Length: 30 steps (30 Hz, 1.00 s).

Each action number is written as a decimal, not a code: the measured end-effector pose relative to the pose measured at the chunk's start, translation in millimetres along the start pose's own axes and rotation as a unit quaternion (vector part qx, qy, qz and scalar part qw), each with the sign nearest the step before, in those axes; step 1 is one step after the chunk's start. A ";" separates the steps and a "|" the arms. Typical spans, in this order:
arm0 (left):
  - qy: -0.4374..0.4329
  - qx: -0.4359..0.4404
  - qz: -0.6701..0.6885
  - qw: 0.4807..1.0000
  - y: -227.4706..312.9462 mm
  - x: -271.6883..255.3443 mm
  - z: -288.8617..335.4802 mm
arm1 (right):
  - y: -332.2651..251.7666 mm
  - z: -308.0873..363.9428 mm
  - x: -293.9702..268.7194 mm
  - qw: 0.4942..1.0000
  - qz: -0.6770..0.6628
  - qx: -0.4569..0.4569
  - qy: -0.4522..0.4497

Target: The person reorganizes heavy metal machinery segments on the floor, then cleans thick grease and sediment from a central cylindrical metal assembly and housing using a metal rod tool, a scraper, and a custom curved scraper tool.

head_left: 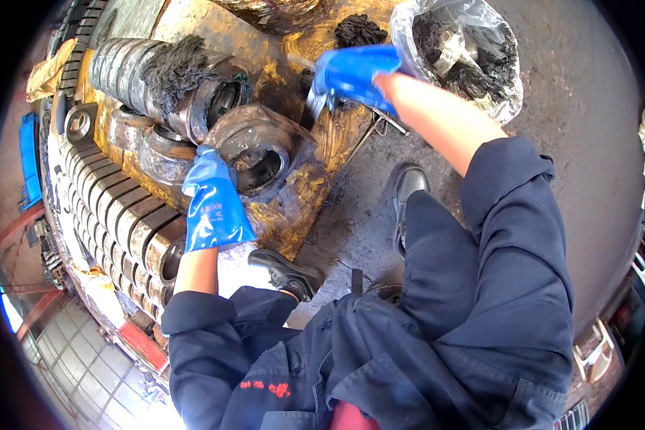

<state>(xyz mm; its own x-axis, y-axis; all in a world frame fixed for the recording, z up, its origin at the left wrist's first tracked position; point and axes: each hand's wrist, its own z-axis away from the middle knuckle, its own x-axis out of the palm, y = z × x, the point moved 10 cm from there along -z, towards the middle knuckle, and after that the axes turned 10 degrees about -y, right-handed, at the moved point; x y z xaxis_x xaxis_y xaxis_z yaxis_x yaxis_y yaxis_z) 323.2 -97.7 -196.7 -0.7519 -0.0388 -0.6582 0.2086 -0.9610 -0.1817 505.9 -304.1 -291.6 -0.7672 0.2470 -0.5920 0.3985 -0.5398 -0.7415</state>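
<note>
My left hand (215, 197), in a blue rubber glove, has its fingers closed over the near-left edge of a greasy, dark metal ring (283, 136) with a wide hollow bore. My right hand (355, 75), gloved the same way, is raised beyond the ring's far right side. Motion smears its fingers, and I cannot make out whether it holds anything. Left of the ring lies a row of ribbed metal cylinders (125, 64) with a dark, shaggy rag (175, 72) on top. More grimy rings (165, 154) sit below that row.
A bin lined with clear plastic (505, 93) holds blackened waste at the far right. Beside it sits a black clump of fibres (360, 31). Thin metal rods (380, 123) lie near the stained board's edge (315, 204). Stacked metal blocks (125, 208) line the left.
</note>
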 end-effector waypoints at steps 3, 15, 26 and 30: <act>0.022 -0.016 -0.001 1.000 1.9 4.0 7.5 | 3.6 11.7 15.4 0.989 0.123 -0.066 0.056; 0.232 -0.154 -0.024 0.960 26.7 93.4 56.1 | 29.8 104.2 -18.1 0.927 -0.279 0.245 -0.052; 0.197 0.013 0.193 0.961 34.7 78.0 74.0 | -9.7 94.6 24.9 0.986 0.108 -0.127 -0.031; 0.299 0.137 -0.026 0.944 46.3 76.0 74.1 | 38.7 64.8 56.0 0.965 0.229 -0.127 -0.022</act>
<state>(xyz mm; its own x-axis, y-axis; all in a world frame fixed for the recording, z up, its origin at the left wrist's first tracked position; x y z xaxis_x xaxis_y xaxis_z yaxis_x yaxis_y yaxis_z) 229.4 -165.4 -201.0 -0.2530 0.0925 -0.9630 -0.0499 -0.9953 -0.0824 445.8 -363.3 -333.0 -0.4997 -0.0080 -0.8662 0.8065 -0.3691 -0.4619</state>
